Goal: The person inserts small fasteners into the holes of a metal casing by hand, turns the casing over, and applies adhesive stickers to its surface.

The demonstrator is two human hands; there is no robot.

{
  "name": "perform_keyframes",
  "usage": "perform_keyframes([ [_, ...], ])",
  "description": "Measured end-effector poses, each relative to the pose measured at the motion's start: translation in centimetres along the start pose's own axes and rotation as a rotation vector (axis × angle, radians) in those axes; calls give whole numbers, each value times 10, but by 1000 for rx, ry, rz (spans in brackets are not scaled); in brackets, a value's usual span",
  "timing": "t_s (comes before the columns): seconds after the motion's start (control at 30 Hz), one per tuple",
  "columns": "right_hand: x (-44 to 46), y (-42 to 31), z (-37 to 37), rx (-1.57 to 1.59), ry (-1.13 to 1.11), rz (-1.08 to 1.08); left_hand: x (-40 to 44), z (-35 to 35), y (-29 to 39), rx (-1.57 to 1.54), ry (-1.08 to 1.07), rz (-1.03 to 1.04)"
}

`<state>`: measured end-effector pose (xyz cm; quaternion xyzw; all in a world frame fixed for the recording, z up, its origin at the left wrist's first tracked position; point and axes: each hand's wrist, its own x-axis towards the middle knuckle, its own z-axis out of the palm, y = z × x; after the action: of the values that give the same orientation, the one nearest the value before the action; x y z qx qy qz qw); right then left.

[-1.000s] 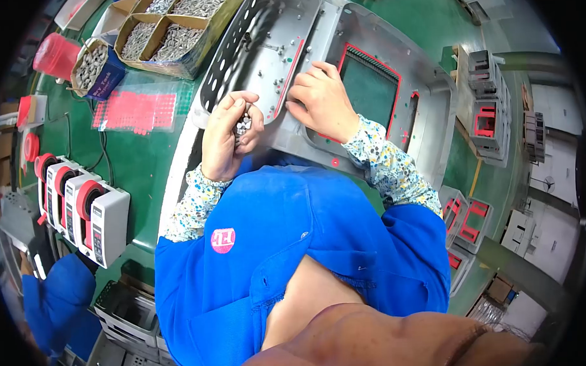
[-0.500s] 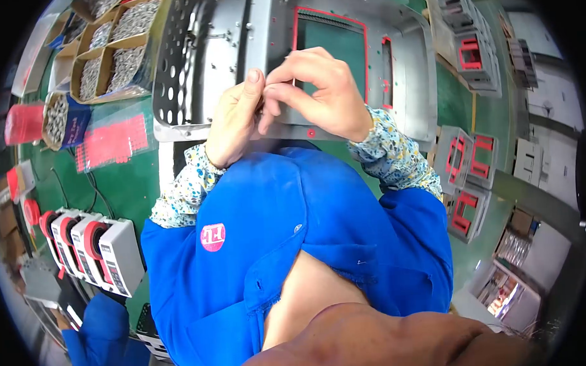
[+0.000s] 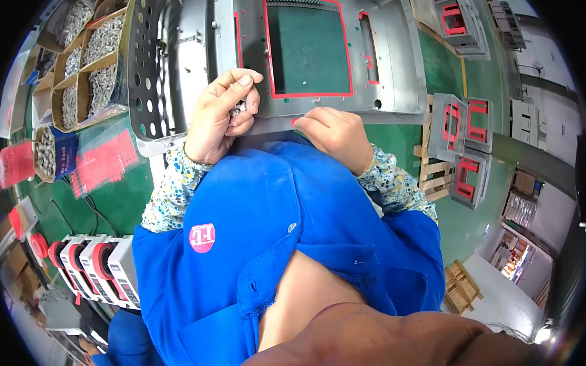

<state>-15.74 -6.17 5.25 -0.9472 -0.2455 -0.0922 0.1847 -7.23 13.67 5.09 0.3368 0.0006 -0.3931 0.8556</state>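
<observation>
Curled round several small silver metal fasteners is my left hand, just above the near part of the grey metal housing. My right hand is at the near rim of that housing, thumb and fingers pinched together. Its fingertips are beside a red spot on the rim; whatever they pinch is hidden. The housing has a large rectangular opening edged in red and a narrow red-edged slot. Along its left side runs a perforated wall.
To the left stand a divided cardboard box of silver fasteners, a smaller fastener box, a red tub and a bag of red pieces. White dispensers stand nearer. Red-edged housings lie at right. Another person's blue sleeve shows lower left.
My hands have parted: the right moved down to the housing's near rim, while the left stayed near the middle and now shows the fasteners. The view shifted slightly.
</observation>
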Motion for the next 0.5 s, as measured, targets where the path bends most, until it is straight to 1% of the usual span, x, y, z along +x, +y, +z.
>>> perform_keyframes([
  [0.07, 0, -2, 2, -33, 26, -1, 1, 1, 0, 74, 33, -10],
  [0.17, 0, -5, 2, -83, 62, -7, 3, 5, 0, 103, 53, -19],
  [0.3, -1, -7, 7, -123, 125, -8, 4, 6, 2, 98, -16, -67],
  [0.33, -2, -6, 9, -148, 139, 18, 5, 7, 0, 115, -11, -45],
  [0.4, -9, -5, 16, -139, 64, 27, 7, 12, -3, 144, -16, -23],
  [0.43, -10, -5, 21, -177, 100, 50, 9, 14, -5, 178, -5, -20],
  [0.5, -10, -7, 26, -271, 118, 57, 11, 15, -6, 234, -54, -31],
])
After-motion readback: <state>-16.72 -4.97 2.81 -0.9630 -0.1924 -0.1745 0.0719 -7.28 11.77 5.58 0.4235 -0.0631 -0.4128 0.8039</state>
